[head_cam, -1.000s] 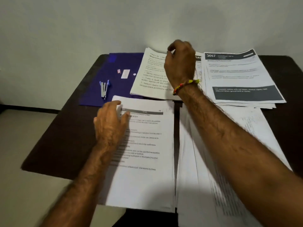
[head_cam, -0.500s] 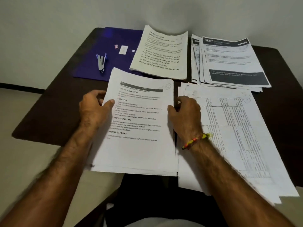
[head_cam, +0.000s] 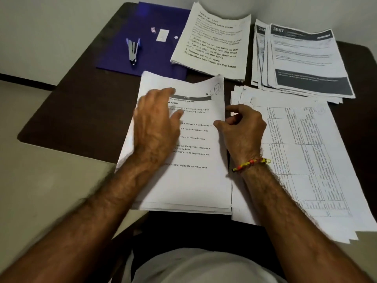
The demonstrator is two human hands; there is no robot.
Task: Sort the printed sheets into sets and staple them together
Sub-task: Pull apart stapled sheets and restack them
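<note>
My left hand (head_cam: 156, 127) is flat over the near-centre stack of sheets (head_cam: 191, 180), fingers (head_cam: 163, 94) spread loose and open, covering the left part of the printed text; it's blurred, so I cannot tell how firmly the palm presses. My right hand (head_cam: 242, 129) is at that stack's right edge, thumb on top of the page and the curled fingers (head_cam: 234, 108) tucked at the side, pinching the edge of the top sheets. A beaded bracelet (head_cam: 252, 164) sits on that wrist.

Just right of it, touching along the edge, lies the fanned pile of table-printed sheets (head_cam: 302, 156), running off the near side of the dark bench (head_cam: 77, 111). Far right, a splayed pile with dark header bands (head_cam: 306, 62). Far centre, a stack with large bold print (head_cam: 216, 43), its far edge curling up. Its left side overlaps a blue folder (head_cam: 155, 19) at the far left, and on that folder the stapler (head_cam: 133, 50) lies by itself, well apart from both hands, with a small white slip (head_cam: 162, 35) beside it.
</note>
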